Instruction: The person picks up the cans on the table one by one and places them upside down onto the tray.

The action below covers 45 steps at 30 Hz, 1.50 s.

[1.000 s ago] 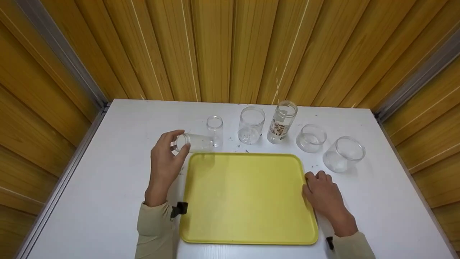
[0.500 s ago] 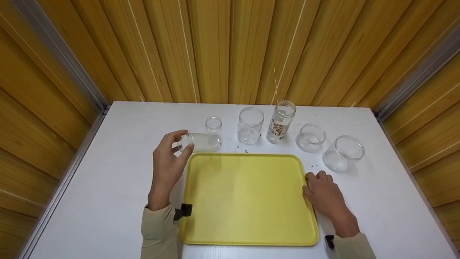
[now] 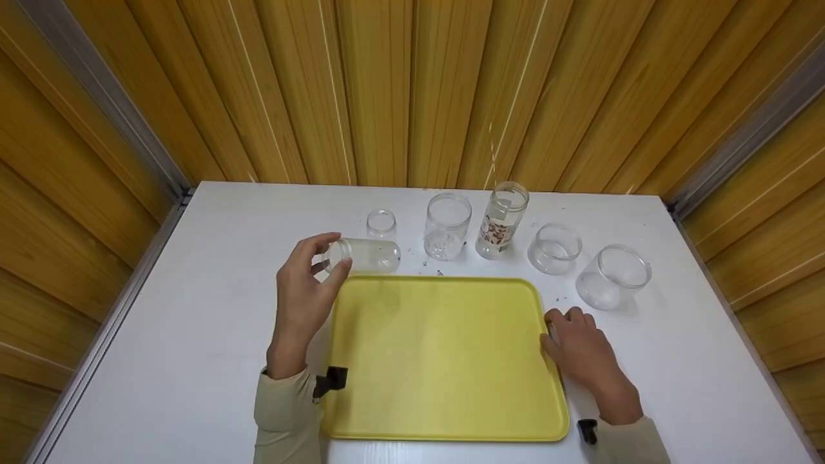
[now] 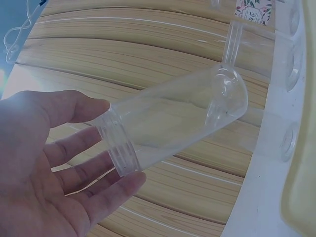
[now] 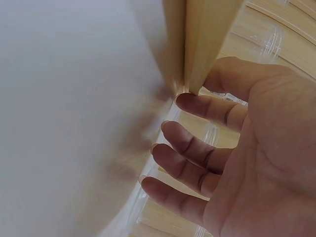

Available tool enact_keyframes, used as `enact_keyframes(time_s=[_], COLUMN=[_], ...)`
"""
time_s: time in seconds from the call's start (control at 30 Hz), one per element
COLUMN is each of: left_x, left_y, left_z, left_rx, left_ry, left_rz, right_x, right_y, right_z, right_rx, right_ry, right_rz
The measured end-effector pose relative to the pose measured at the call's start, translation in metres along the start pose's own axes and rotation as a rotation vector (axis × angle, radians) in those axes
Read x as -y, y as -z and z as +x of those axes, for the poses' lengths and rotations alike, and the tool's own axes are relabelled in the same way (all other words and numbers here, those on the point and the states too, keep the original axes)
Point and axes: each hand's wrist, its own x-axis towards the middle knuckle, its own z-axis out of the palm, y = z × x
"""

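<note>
Our left hand [image 3: 305, 293] grips the jar [image 3: 370, 256], shifted rightward, seemingly mid-carry. Our right hand [image 3: 585, 348] pinches the tray [image 3: 445, 361].

Location type: compact, booth-like work cell. I face wood-patterned panelling [image 3: 380, 90] behind the work surface; matching side panels [image 3: 55, 167] flank my position on the left and right. Grey metal posts [image 3: 113, 103] mark the two back corners of the enclosure. Work surface: one plain white table [image 3: 174, 335], spanning most of the width between the side panels. Table contents: a yellow tray [image 3: 438, 367] directly before me and clear jars [image 3: 447, 225] behind and beside it. I wear small black units [image 3: 331, 379] at both wrists. The type of building around the booth cannot be determined.
</note>
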Motion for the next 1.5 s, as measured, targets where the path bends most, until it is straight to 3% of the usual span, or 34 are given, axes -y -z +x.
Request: enact_keyframes(time_s=[0.47,0.7,0.93,1.5], left_x=[0.001,0.003,-0.002,-0.012], left_y=[-0.004,-0.006,-0.012,-0.020], left_z=[-0.002,-0.003,-0.004,-0.005], left_rx=[0.032,0.039,0.072,0.120], left_ry=[0.033,0.028,0.071,0.068], left_rz=[-0.049,-0.134,-0.262,-0.329], right_x=[0.002,0.003,0.001,-0.002], right_y=[-0.001,-0.001,-0.001,0.000], right_z=[-0.003,-0.004,-0.004,0.000], right_rx=[0.006,-0.006,-0.018,-0.017], right_ry=[0.005,0.008,0.011,0.012], right_rz=[-0.009,-0.011,0.004,-0.016])
